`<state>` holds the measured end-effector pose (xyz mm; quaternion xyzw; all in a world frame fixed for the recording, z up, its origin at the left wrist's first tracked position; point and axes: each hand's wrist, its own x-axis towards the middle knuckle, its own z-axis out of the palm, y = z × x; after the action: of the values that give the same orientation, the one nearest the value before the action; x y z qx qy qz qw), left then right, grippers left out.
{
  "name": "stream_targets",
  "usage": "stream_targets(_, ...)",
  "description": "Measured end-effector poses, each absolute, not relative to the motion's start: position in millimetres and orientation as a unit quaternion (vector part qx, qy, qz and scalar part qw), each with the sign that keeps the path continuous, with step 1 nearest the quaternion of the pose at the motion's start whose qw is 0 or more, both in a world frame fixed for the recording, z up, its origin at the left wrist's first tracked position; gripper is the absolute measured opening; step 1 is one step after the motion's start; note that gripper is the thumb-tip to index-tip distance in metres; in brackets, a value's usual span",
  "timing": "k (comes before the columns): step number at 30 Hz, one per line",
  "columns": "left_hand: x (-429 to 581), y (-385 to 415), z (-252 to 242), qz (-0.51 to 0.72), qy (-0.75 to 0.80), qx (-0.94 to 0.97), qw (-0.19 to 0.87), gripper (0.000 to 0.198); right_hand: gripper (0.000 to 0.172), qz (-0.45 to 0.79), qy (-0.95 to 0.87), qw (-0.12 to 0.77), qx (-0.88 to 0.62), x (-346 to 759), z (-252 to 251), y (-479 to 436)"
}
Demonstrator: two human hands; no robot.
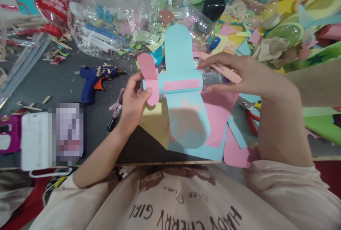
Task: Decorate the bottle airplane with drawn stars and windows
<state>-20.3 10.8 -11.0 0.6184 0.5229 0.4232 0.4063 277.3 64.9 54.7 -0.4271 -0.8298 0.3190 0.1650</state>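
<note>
A paper-covered bottle shaped like an aeroplane (181,84) hangs above the table: light blue body, light blue wings, a pink stripe and a pink propeller (149,77) at its left end. My left hand (133,100) pinches the propeller end. My right hand (239,75) grips the clear bottle end on the right, along with a pink paper strip (226,71).
A blue glue gun (94,80) lies at the left. Pink, yellow and blue paper sheets (218,116) lie under the plane. Red-handled scissors (252,114) sit at the right. Clear plastic bottles (119,13) and paper scraps fill the back. A phone (53,135) lies front left.
</note>
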Motion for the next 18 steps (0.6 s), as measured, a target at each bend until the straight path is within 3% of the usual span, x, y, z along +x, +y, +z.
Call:
stream_targets(3,-17.8,8.9,-11.4,0.427,0.532,0.605,0.411,0.034,0.050,0.298,-0.829,0.168,-0.441,274.7,55.2,63.9)
stream_targets(8,-15.0,7.8,-9.2,0.427,0.525,0.615,0.404,0.035,0.024,0.238,-0.818,0.278,-0.443,265.7,60.4,59.6)
stream_targets(10,-15.1,7.9,-9.6,0.418,0.522,0.621,0.408,0.039,0.025,0.236,-0.829,0.241,-0.446,267.8,61.8,59.3)
stream_targets(14,-17.6,6.6,-13.8,0.390,0.541,0.642,0.378,0.044,0.044,0.281,-0.837,0.123,-0.453,281.2,56.2,63.5)
stream_targets(18,-18.6,3.7,-14.7,0.400,0.525,0.660,0.360,0.047,0.055,0.330,-0.824,0.090,-0.451,287.7,51.1,67.5)
